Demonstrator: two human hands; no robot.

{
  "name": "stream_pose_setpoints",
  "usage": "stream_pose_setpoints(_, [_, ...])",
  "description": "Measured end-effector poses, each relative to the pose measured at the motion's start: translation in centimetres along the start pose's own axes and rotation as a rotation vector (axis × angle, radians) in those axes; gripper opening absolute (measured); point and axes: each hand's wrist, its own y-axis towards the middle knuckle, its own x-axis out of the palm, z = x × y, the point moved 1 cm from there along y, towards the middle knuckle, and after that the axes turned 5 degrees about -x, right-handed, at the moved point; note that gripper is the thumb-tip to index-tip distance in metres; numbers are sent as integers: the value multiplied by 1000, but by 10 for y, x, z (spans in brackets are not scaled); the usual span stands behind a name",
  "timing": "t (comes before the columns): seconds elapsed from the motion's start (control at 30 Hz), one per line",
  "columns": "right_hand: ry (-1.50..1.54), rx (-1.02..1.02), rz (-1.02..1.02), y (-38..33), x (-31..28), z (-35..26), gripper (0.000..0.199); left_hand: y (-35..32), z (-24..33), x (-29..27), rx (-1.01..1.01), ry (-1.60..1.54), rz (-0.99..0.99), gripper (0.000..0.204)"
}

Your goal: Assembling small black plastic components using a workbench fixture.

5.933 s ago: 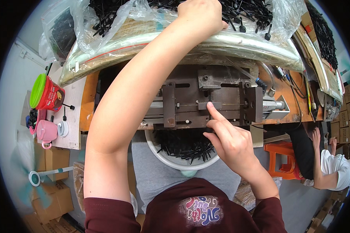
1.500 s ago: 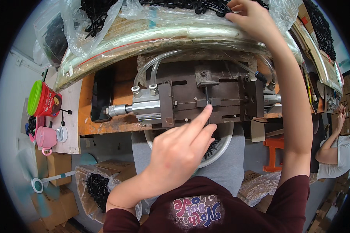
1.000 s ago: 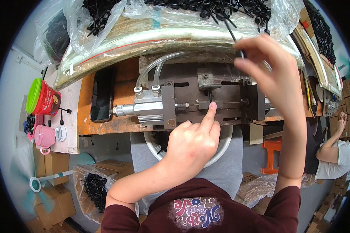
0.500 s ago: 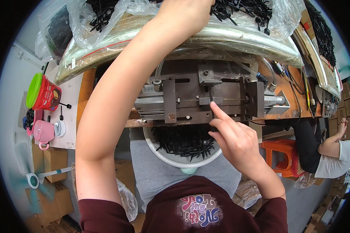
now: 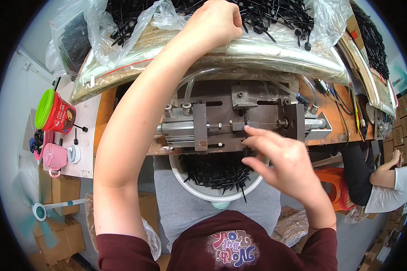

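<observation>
At the top, my left hand (image 5: 215, 25) is closed, fingers curled, at the edge of a heap of slim black rod-like pieces with knobbed ends (image 5: 276, 18). Whatever it grips, if anything, is hidden. My right hand (image 5: 282, 156) has its fingers apart, the thumb away from the others. Its index fingertip meets a small grey block (image 5: 245, 127) in the middle of a dark metal fixture (image 5: 269, 97). One thin black piece (image 5: 246, 118) sits upright in the picture at that block, partly behind the fingers. Beneath the fixture, a white basket (image 5: 181, 178) on my lap holds many black pieces.
Pneumatic cylinders (image 5: 176, 128) with clear hoses flank the fixture. Plastic-wrapped padding (image 5: 280, 58) lies behind it. At left stand a red tub (image 5: 61, 115), a pink cup (image 5: 55, 156) and a fan (image 5: 40, 211). Another person (image 5: 384, 189) sits at right near an orange stool (image 5: 332, 185).
The left hand now shows fully at the heap, fingers curled. My right thumb has spread away from the fingers. A black piece now sticks out over the basket's front rim.
</observation>
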Motion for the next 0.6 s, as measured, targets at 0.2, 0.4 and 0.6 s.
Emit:
stream_pose_setpoints(0.2, [-78, 3, 388, 58, -55, 43, 15, -37, 25, -62, -287, -232, -148, 28])
stream_pose_setpoints(0.4, [-918, -414, 320, 157, -83, 124, 40, -100, 37, -74, -4, -365, 20, 22])
stream_pose_setpoints(0.6, [-684, -348, 0, 204, -67, 145, 38, -184, 76, -47, 32, -391, -117, 29])
